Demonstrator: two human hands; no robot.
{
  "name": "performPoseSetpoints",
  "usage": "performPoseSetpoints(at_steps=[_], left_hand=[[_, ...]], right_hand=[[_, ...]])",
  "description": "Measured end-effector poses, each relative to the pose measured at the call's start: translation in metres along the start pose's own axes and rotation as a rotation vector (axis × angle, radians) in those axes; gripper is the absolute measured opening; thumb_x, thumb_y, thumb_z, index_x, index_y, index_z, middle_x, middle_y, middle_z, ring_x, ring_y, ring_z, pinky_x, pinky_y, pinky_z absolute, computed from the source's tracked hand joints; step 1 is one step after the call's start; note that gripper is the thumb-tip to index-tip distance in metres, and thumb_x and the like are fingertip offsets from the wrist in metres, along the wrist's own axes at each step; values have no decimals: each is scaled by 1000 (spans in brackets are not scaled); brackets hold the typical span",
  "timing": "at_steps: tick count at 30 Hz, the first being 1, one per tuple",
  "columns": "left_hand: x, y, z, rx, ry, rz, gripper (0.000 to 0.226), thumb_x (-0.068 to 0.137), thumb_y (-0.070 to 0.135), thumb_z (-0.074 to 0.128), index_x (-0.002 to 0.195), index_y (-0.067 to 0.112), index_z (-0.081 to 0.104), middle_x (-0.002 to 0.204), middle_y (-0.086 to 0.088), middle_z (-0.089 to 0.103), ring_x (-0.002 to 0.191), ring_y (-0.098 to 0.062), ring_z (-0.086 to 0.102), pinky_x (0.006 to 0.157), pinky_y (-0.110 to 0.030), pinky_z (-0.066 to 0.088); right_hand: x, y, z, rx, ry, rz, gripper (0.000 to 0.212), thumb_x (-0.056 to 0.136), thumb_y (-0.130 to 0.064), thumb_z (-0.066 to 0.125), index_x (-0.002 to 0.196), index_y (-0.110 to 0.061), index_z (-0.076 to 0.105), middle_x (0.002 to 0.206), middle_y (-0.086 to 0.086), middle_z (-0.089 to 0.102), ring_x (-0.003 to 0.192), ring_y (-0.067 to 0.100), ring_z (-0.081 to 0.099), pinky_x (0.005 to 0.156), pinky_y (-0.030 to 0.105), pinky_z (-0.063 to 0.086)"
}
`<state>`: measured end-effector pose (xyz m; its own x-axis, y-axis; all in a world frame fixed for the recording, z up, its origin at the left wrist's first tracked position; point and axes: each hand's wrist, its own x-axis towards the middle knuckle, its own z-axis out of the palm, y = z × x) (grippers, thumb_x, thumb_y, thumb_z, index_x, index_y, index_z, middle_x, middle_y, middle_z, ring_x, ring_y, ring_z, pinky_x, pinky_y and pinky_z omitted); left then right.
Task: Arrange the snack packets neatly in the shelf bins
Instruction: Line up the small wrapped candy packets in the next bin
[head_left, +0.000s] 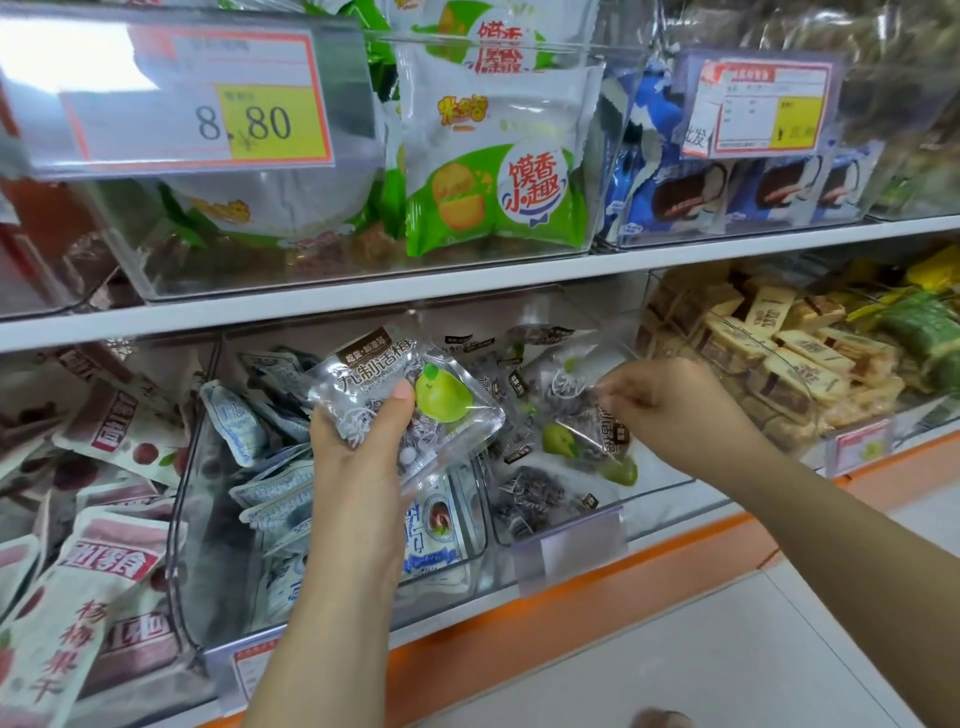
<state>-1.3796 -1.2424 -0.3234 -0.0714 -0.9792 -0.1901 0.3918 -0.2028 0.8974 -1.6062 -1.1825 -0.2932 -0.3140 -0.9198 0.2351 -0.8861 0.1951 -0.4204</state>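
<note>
Just before the clear bin (654, 493), the left hand (358, 452) grips a plum packet (415, 395). The right hand (670, 405) pinches a second packet (587, 421) by its edge inside. Probably light, crinkly, slippery: sealed edges suit gripping.

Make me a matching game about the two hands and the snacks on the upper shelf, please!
Things:
1. left hand
2. right hand
3. green bun packet
4. blue packets

Places or states:
A. upper shelf, right bin
B. grips the raised plum packet
C. upper shelf, middle bin
D. pinches the second plum packet at the lower bin

Pairs: 1-B, 2-D, 3-C, 4-A.
</note>
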Motion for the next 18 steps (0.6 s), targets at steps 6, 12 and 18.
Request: performPoseSetpoints(at_steps=[6, 12, 18], left_hand=[[-4, 0, 3, 24, 21, 3, 104, 71, 47, 73, 151, 36, 7, 159, 9, 12, 142, -18, 25, 110, -50, 34], [-3, 1, 4, 32, 35, 3, 101, 75, 45, 71, 151, 36, 6, 158, 10, 13, 141, -17, 26, 111, -50, 32], [-1, 1, 7, 33, 36, -3, 105, 70, 48, 74, 150, 37, 7, 158, 11, 13, 139, -17, 30, 108, -49, 37]], right_hand=[[5, -10, 9, 682, 199, 254, 9, 88, -11, 63, 80, -14, 65, 69, -8, 68, 49, -3, 59, 61, 27, 52], [46, -39, 37, 1306, 295, 548, 17, 90, 0, 58, 76, -10, 56, 75, 8, 60, 59, 14, 58, 57, 21, 54], [80, -63, 67, 1433, 196, 611, 4, 90, 2, 56, 93, 0, 55, 88, 19, 60, 74, 27, 63, 61, 27, 57]])
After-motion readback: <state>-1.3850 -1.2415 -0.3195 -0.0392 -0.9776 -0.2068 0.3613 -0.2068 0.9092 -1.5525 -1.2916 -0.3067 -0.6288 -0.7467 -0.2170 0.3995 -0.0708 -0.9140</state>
